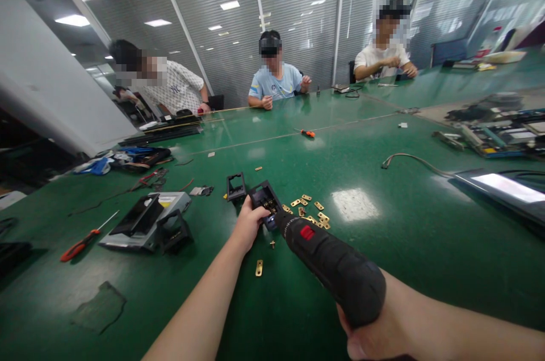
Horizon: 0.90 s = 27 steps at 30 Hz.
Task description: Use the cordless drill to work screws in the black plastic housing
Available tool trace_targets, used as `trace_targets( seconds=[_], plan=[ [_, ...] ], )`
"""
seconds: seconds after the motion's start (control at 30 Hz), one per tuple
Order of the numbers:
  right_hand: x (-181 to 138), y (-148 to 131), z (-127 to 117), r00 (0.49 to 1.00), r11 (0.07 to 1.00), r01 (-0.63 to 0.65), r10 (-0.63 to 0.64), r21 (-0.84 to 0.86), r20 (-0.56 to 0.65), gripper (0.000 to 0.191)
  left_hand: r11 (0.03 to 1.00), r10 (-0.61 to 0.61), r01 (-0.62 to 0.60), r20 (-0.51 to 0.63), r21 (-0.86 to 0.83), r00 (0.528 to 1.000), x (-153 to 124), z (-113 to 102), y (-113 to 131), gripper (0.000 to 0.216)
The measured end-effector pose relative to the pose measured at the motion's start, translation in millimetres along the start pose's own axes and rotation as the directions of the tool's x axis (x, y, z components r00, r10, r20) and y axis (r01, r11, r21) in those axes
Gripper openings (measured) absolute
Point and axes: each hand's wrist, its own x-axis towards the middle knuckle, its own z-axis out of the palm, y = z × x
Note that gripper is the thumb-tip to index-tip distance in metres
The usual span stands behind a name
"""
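My left hand (250,223) is closed on the near left side of a black plastic housing (263,193), its thumb laid over the inside. In my right hand (374,321) is a black cordless drill (330,259) with a red switch on top. Its nose points into the housing, and the tip is hidden there. Brass-coloured metal plates (323,218) lie scattered just right of the housing. Nearer to me are a single brass plate (259,268) and a small brass piece (272,244). A second black frame (235,186) stands behind my left hand.
To the left lie an orange screwdriver (80,244), a silver drive box (170,205) and another black frame (174,230). Another screwdriver (307,134) lies farther back. A flat device (506,191) and circuit boards (502,131) are at right. Three people sit across the green table (426,270).
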Motion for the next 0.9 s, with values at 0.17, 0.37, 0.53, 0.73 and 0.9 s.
trace_targets(
  seconds=[0.17,0.37,0.53,0.73,0.9],
  plan=[
    [0,7,-2,0.999,0.999,-0.031,0.03,-0.031,-0.017,0.026,0.999,0.029,-0.029,0.008,0.033,1.0,3,-3,-4,0.055],
    [2,-8,5,0.998,0.998,-0.017,0.013,-0.056,-0.069,0.032,0.992,0.065,-0.067,0.022,0.105,0.998,5,-8,-8,0.057],
    [4,-10,8,0.995,0.998,-0.021,0.016,-0.054,-0.101,0.034,0.979,0.087,-0.086,0.001,0.185,0.996,4,-7,-8,0.056],
    [1,-8,7,0.987,0.995,-0.097,0.092,-0.032,-0.131,0.036,0.972,0.089,-0.083,-0.017,0.219,0.996,1,-4,-4,0.058],
    [12,4,9,0.989,0.996,0.007,-0.019,-0.084,-0.148,0.046,0.977,0.08,-0.078,-0.006,0.2,0.997,1,-5,-4,0.059]
  ],
)
